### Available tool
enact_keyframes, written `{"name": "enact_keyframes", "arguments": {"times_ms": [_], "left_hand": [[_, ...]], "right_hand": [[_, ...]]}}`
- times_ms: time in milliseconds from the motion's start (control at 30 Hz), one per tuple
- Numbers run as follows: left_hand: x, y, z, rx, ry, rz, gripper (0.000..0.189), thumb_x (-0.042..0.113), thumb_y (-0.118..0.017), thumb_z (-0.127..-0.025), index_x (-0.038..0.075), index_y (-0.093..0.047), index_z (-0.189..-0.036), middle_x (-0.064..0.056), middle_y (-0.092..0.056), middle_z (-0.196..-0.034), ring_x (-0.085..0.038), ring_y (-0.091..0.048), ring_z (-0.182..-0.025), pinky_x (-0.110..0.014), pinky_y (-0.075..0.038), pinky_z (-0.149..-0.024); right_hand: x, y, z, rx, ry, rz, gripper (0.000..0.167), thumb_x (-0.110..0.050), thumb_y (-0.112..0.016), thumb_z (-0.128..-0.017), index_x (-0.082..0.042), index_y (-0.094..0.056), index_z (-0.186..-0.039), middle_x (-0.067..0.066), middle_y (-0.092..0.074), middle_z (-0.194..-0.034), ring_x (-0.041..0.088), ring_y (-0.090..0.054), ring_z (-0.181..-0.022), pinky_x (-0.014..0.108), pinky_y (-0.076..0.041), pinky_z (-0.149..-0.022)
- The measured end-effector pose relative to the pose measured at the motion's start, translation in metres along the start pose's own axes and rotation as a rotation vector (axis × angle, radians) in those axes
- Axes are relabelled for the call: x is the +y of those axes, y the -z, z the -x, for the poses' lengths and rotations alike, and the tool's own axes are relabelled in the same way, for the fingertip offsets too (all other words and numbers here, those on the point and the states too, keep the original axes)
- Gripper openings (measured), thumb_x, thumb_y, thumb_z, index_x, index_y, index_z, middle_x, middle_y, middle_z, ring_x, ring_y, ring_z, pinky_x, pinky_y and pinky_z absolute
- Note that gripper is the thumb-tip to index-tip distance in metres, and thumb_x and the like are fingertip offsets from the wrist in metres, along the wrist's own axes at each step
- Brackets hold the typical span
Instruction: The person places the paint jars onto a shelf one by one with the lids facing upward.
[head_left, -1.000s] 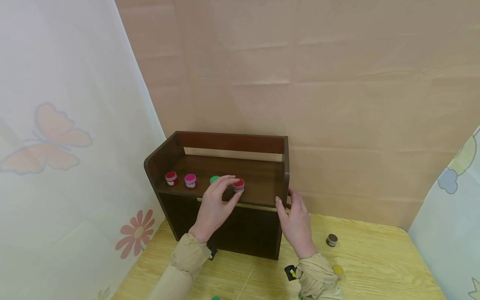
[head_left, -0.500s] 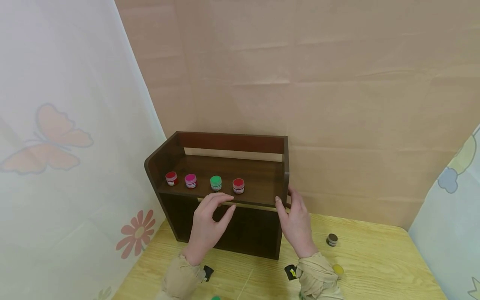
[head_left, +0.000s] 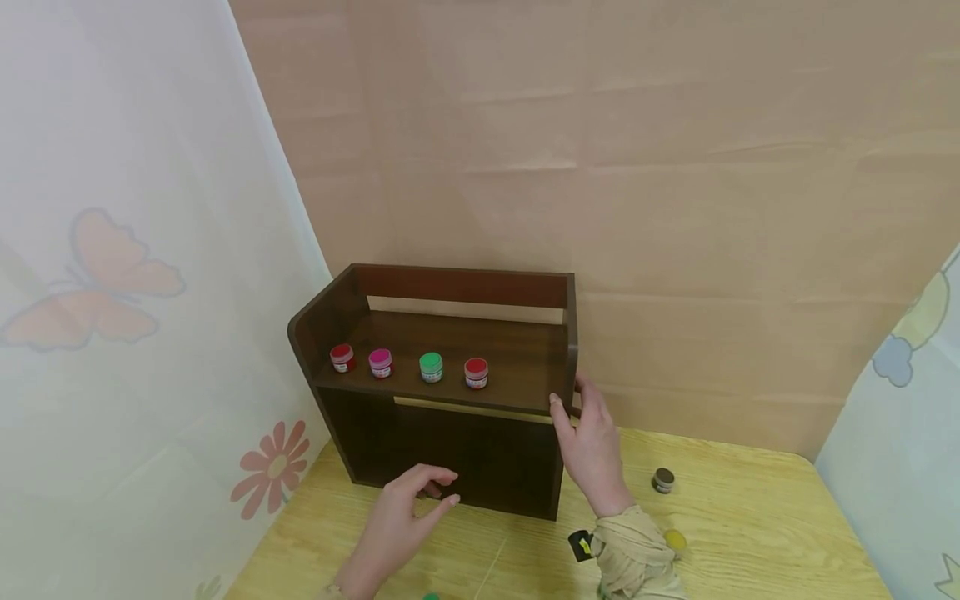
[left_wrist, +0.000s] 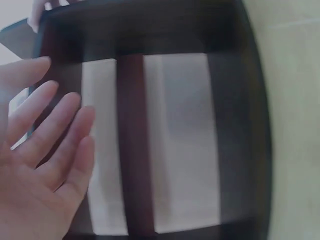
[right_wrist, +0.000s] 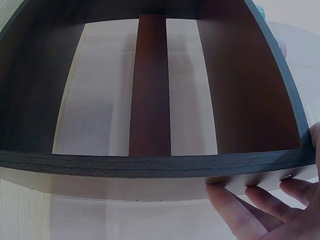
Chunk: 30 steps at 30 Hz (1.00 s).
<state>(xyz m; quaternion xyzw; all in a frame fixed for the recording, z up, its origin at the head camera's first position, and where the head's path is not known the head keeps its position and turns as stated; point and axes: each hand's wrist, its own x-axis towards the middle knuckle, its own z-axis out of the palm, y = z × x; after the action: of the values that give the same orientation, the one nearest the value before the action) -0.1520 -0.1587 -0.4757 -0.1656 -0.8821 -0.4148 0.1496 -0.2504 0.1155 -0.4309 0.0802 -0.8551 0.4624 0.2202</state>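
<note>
Four jars [head_left: 431, 367] near the front edge of the shelf [head_left: 472, 329].
My right hand [head_left: 592, 446] grips its right side, probably for steadiness; my left hand [head_left: 397, 518], loosely spread, holds nothing.

My sleeve [head_left: 637, 557] is wrinkled matt cloth, the shelf [head_left: 480, 333] smooth wood, the counter [head_left: 765, 508] grained wood. The jars [head_left: 431, 367] seem plastic, though small from here.

left hand [head_left: 397, 521]: lower, fingers gently bent, thumb apart | right hand [head_left: 592, 450]: farther forward, thumb opposite fingers, gripping
</note>
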Motion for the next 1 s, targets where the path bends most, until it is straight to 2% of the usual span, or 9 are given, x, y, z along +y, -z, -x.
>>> {"name": "enact_keyframes", "arguments": {"times_ms": [200,367,500,633,700,767,867,933,1000], "left_hand": [[-0.024,0.001,0.023,-0.223,0.129,-0.017,0.027,0.038,-0.073,-0.094,0.021,-0.071,-0.116,0.012,-0.067,-0.111,-0.011,-0.063,-0.089,-0.036,-0.055,-0.076],[-0.043,-0.004,0.036,-0.393,0.224,0.058,0.032,0.037,-0.08,-0.088,0.018,-0.071,-0.113,0.004,-0.069,-0.111,-0.016,-0.061,-0.086,-0.033,-0.053,-0.07],[-0.056,-0.01,0.043,-0.477,0.3,0.127,0.035,0.027,-0.085,-0.083,0.011,-0.072,-0.112,-0.002,-0.067,-0.11,-0.021,-0.061,-0.086,-0.032,-0.052,-0.068],[-0.069,-0.018,0.05,-0.533,0.361,0.204,0.028,0.009,-0.082,-0.082,0.008,-0.072,-0.108,-0.002,-0.066,-0.104,-0.016,-0.059,-0.077,-0.031,-0.05,-0.065],[-0.081,-0.025,0.055,-0.565,0.361,0.248,0.024,0.0,-0.077,-0.083,0.007,-0.071,-0.106,-0.002,-0.066,-0.102,-0.014,-0.058,-0.071,-0.031,-0.049,-0.063],[-0.099,-0.033,0.061,-0.599,0.34,0.273,0.021,0.001,-0.075,-0.085,0.011,-0.071,-0.103,0.002,-0.064,-0.101,-0.011,-0.059,-0.069,-0.03,-0.05,-0.063],[-0.128,-0.048,0.07,-0.624,0.274,0.289,0.012,0.019,-0.076,-0.091,0.019,-0.071,-0.102,0.01,-0.062,-0.1,-0.007,-0.059,-0.074,-0.029,-0.05,-0.064],[-0.136,-0.053,0.074,-0.639,0.237,0.28,0.014,0.034,-0.073,-0.095,0.021,-0.071,-0.102,0.014,-0.061,-0.096,-0.006,-0.058,-0.078,-0.028,-0.05,-0.065],[-0.136,-0.054,0.074,-0.658,0.2,0.277,0.022,0.04,-0.071,-0.096,0.019,-0.072,-0.102,0.014,-0.062,-0.093,-0.005,-0.057,-0.08,-0.028,-0.049,-0.066]], "right_hand": [[0.0,0.0,0.0,-0.003,0.003,-0.009,0.055,-0.037,-0.056,-0.105,-0.001,-0.046,-0.145,0.02,-0.055,-0.136,0.039,-0.062,-0.113,0.054,-0.055,-0.087],[0.001,0.0,0.0,0.014,0.012,-0.01,0.055,-0.037,-0.057,-0.104,-0.001,-0.047,-0.144,0.02,-0.056,-0.134,0.041,-0.063,-0.111,0.054,-0.054,-0.087],[0.001,0.0,0.0,0.013,0.02,-0.007,0.055,-0.037,-0.057,-0.104,-0.001,-0.047,-0.145,0.019,-0.056,-0.134,0.039,-0.062,-0.112,0.054,-0.054,-0.087],[0.002,0.0,0.0,0.006,0.013,-0.015,0.055,-0.037,-0.057,-0.104,-0.002,-0.047,-0.145,0.018,-0.056,-0.135,0.037,-0.062,-0.113,0.054,-0.054,-0.088],[0.002,0.0,0.0,0.002,0.012,-0.025,0.054,-0.037,-0.056,-0.104,-0.002,-0.046,-0.145,0.018,-0.055,-0.135,0.037,-0.062,-0.113,0.054,-0.054,-0.087],[0.002,0.0,0.0,0.0,0.011,-0.036,0.054,-0.037,-0.056,-0.104,-0.002,-0.046,-0.145,0.018,-0.055,-0.135,0.037,-0.062,-0.113,0.054,-0.055,-0.086],[0.001,0.0,-0.001,0.001,0.014,-0.042,0.053,-0.035,-0.056,-0.104,-0.002,-0.047,-0.145,0.018,-0.055,-0.135,0.037,-0.062,-0.113,0.054,-0.055,-0.085],[0.001,0.0,-0.001,0.003,0.014,-0.041,0.053,-0.035,-0.057,-0.104,-0.003,-0.047,-0.145,0.018,-0.056,-0.135,0.037,-0.062,-0.113,0.054,-0.056,-0.085],[0.001,0.0,-0.001,0.004,0.015,-0.039,0.053,-0.036,-0.057,-0.104,-0.003,-0.047,-0.145,0.018,-0.056,-0.135,0.037,-0.062,-0.113,0.054,-0.056,-0.085]]}}
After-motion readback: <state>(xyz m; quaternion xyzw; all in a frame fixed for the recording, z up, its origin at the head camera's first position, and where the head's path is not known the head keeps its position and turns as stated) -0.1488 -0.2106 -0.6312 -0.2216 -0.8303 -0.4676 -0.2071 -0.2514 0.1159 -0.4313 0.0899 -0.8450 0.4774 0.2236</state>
